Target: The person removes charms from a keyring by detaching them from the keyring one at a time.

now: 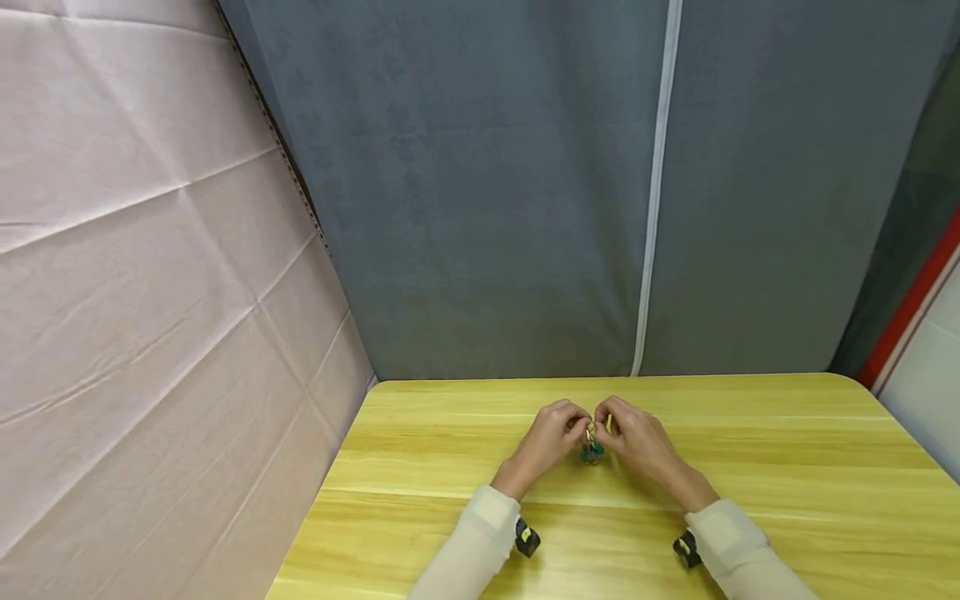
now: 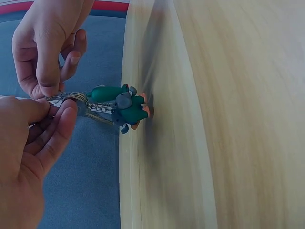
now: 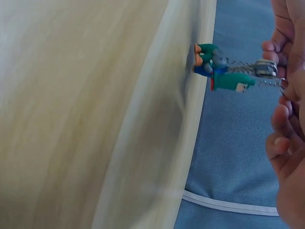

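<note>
Head: left hand (image 1: 549, 437) and right hand (image 1: 636, 437) pinch a keychain (image 1: 592, 452) between them, over the table (image 1: 420, 467). Left wrist: fingertips clamped on its metal rings (image 2: 77, 98), green-and-grey figures (image 2: 129, 110) hanging below. Right wrist: figures near tabletop, contact unclear; hands partly cut off.

Your left hand (image 1: 547, 440) and right hand (image 1: 637, 439) pinch small green trinket (image 1: 592, 451), which hangs just below grip. Wooden table (image 1: 600, 542) under grip, grey curtain (image 1: 480, 208) beyond.
</note>
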